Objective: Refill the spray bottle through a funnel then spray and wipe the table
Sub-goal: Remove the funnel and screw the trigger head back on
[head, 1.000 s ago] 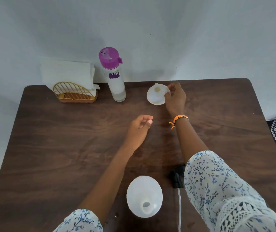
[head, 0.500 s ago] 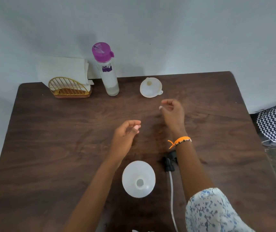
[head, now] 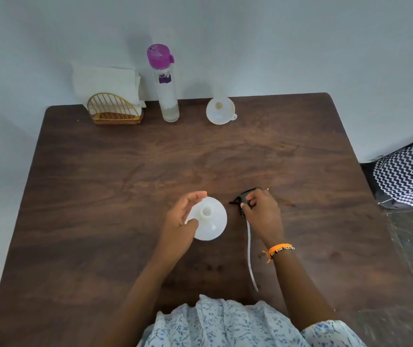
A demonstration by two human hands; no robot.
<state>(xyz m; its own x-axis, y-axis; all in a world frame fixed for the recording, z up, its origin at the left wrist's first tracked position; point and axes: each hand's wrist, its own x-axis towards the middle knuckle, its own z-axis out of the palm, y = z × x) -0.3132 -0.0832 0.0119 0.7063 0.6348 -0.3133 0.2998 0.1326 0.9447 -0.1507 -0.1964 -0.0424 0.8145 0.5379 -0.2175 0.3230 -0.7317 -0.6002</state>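
The white spray bottle [head: 210, 221] stands uncapped near the middle of the table, its open neck facing up. My left hand [head: 181, 221] curls around its left side, thumb and fingers on its shoulder. Just to its right lies the black spray head [head: 244, 196], with a clear dip tube [head: 250, 259] trailing toward me. My right hand [head: 263, 214] pinches the spray head. The white funnel [head: 220, 111] lies at the back of the table, untouched. A clear water bottle with a purple lid [head: 166, 91] stands left of the funnel.
A gold wire holder with white napkins [head: 114, 110] sits at the back left, against the wall. The dark wooden table [head: 100, 196] ends at its right edge, beside a black-and-white zigzag cushion [head: 408, 171] on the floor.
My right hand let go of the funnel and drew back to the spray head. My left hand moved back onto the spray bottle. The view shifted so the table sits farther away.
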